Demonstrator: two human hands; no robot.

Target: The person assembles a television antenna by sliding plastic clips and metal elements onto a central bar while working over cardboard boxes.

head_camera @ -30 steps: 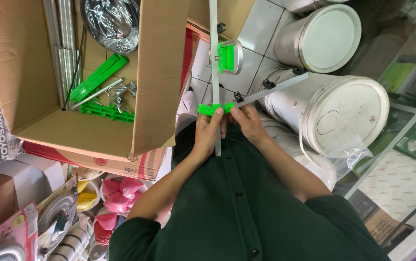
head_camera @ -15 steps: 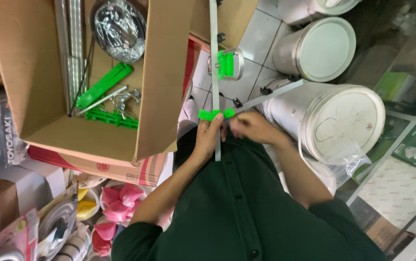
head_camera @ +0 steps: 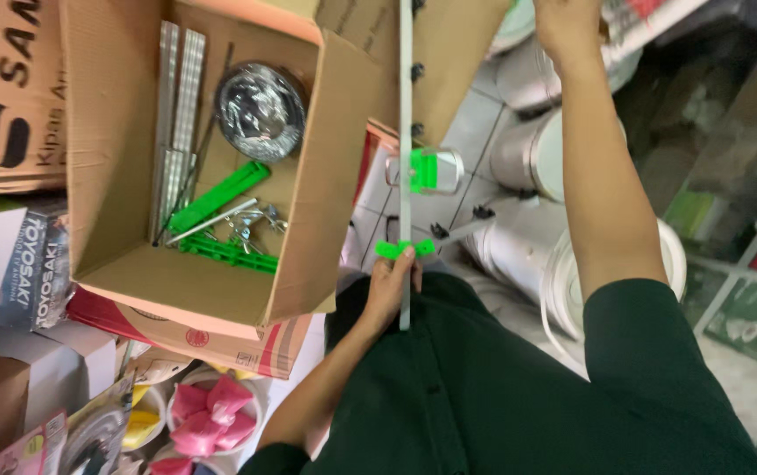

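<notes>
My left hand [head_camera: 391, 287] is shut around the lower end of a long thin metal bar [head_camera: 406, 132], just under a green plastic clip [head_camera: 403, 249] fixed on it. The bar runs straight up out of the top of the view. Higher on it sits a second green fitting [head_camera: 425, 170], and a short rod with black knobs [head_camera: 475, 222] branches off to the right. My right hand [head_camera: 568, 22] is raised at the top edge, well right of the bar. Its fingers are cut off by the frame, so what it holds is hidden.
To the left stands an open cardboard box [head_camera: 123, 202] holding green plastic parts [head_camera: 218, 197], metal strips [head_camera: 176, 97], loose hardware and a wrapped shiny round piece [head_camera: 260, 110]. White round containers [head_camera: 532, 149] stand on the tiled floor. Stacked boxes and pink items [head_camera: 210, 409] crowd the lower left.
My right hand has let go of the green clip and risen to the top of the view. My left hand keeps its grip on the bar.
</notes>
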